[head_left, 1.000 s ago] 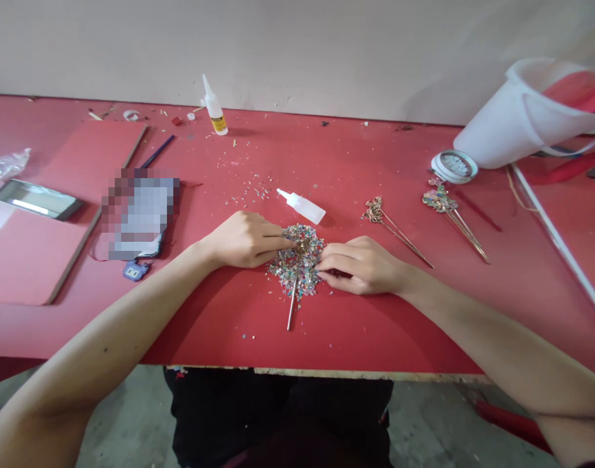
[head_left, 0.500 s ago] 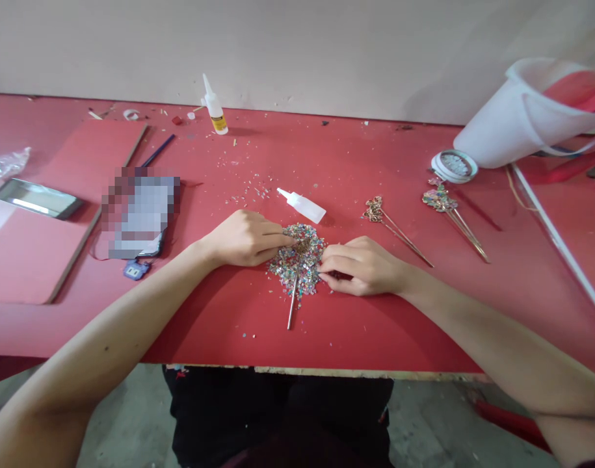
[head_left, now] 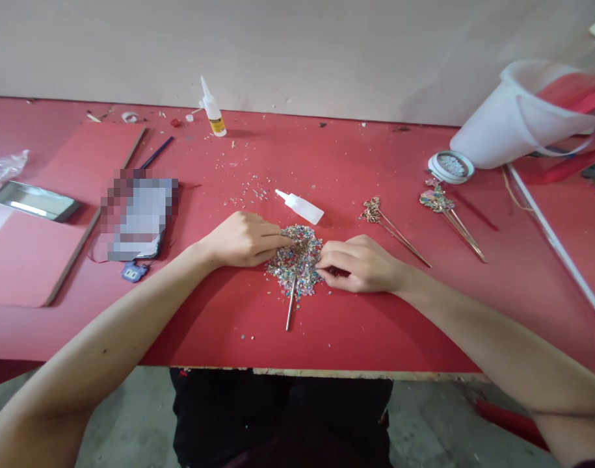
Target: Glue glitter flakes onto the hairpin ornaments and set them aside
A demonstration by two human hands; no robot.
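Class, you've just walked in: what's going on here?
A person's left hand has its fingertips at the head of a metal hairpin lying on a pile of coloured chips. The right hand is at the pile's right edge, its grip unclear. A white bottle lies beyond; a bare hairpin and a colourful hairpin lie further right.

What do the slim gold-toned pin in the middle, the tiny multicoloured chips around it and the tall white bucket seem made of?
Slim gold-toned pin: probably polished metal; its shaft catches light.
Tiny multicoloured chips: glossy, perhaps shell or plastic; some glint, but too small to tell.
Tall white bucket: likely plastic; smooth, satiny wall.
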